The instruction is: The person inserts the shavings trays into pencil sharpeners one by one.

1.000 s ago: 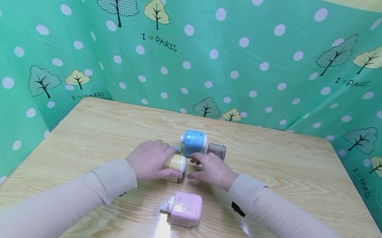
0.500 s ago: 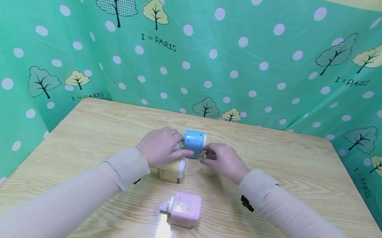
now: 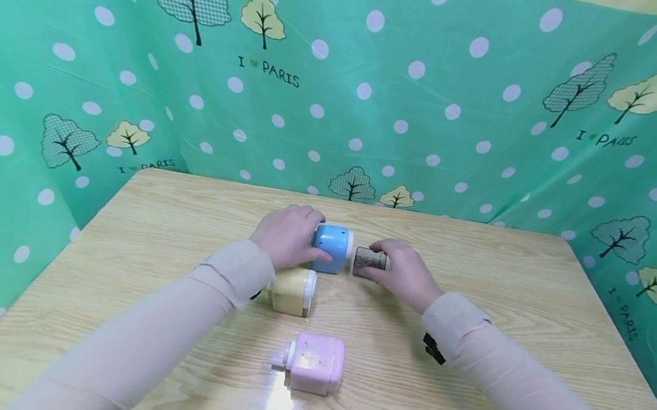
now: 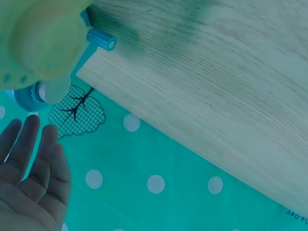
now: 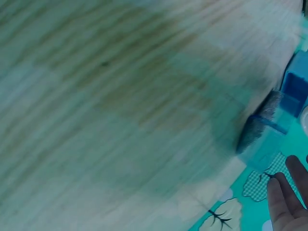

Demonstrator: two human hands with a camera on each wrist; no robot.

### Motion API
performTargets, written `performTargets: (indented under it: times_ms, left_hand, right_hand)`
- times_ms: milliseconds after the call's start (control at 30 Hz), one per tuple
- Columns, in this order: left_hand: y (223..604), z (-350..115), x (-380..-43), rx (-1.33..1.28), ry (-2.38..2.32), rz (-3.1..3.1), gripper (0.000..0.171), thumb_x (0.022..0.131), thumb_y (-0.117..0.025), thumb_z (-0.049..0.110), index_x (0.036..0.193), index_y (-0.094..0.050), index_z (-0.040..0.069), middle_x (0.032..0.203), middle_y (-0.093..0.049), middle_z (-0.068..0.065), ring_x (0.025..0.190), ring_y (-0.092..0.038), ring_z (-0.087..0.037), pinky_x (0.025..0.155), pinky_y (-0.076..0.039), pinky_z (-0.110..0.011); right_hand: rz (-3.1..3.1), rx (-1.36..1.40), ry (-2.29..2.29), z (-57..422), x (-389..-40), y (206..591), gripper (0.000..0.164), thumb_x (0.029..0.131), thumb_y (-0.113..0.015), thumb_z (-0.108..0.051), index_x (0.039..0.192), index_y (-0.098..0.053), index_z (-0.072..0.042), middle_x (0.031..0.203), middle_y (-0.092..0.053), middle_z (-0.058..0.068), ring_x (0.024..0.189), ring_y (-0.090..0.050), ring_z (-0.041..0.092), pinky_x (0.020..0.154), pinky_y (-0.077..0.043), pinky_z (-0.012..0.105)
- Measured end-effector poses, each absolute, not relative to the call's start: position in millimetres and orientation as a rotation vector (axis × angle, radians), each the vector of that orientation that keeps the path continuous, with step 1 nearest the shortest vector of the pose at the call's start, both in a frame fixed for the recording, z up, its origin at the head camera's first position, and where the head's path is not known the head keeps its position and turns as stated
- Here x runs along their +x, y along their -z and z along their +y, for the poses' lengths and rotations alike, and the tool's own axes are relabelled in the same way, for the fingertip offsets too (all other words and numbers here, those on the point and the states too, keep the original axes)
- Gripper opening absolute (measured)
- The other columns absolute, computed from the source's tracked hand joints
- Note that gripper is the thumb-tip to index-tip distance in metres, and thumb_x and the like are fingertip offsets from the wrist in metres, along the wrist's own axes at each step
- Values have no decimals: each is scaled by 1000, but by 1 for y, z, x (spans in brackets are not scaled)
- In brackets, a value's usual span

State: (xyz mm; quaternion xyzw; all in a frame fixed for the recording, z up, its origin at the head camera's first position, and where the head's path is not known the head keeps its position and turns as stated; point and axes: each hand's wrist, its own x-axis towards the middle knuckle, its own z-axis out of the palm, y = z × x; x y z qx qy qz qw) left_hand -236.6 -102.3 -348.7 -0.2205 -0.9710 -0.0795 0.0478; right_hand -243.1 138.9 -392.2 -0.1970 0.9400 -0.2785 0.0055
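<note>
A blue crank pencil sharpener (image 3: pixel 331 248) stands toward the back of the table. My left hand (image 3: pixel 288 236) is around its crank side, thumb across the front. In the left wrist view the fingers (image 4: pixel 55 163) look straight, with a gap to the blue crank sharpener (image 4: pixel 29 98). Right of it sits a clear, dark-tinted shavings drawer (image 3: pixel 368 262), separate from the sharpener. My right hand (image 3: pixel 407 273) spans the drawer, thumb in front and fingers behind. In the right wrist view those fingers (image 5: pixel 284 192) are extended and apart from the drawer (image 5: pixel 262 127).
A yellow crank sharpener (image 3: pixel 293 292) stands just in front of the blue one, under my left wrist. Nearer me is a pink crank sharpener (image 3: pixel 316 365). A green dotted curtain (image 3: pixel 473 177) rises behind the wooden table (image 3: pixel 484 271).
My left hand has left the yellow sharpener and moved back to the blue one. My right hand has moved right, to the drawer. The drawer and sharpeners stay in place.
</note>
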Motion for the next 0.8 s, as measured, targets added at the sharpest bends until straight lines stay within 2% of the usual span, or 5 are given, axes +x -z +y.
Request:
performTargets:
  times_ms: [167,533,800]
  left_hand:
    - [349,-101,-240,-662,215,-2988,84,76,-71,61,134,-61,0,123,-69,-15,109,-65,-31,89,-55,-43]
    - [356,-93,-250,-600,180,-3023,84,73,-72,64,131,-64,3,113,-72,-10,93,-65,-25,74,-55,-39]
    - [361,-92,-252,-581,163,-3039,89,73,-70,67,135,-61,4,119,-71,-11,99,-65,-26,77,-55,-40]
  right_hand:
    - [2958,-597,870,143,-244,396,60,83,-77,-33,130,-65,2,133,-64,21,128,-55,38,109,-41,52]
    - [2924,-476,885,146,-245,404,73,82,-77,-37,141,-57,0,145,-56,21,137,-47,39,114,-33,53]
    - [2859,-379,970,148,-247,408,83,81,-78,-38,147,-49,2,149,-50,24,134,-49,42,112,-36,55]
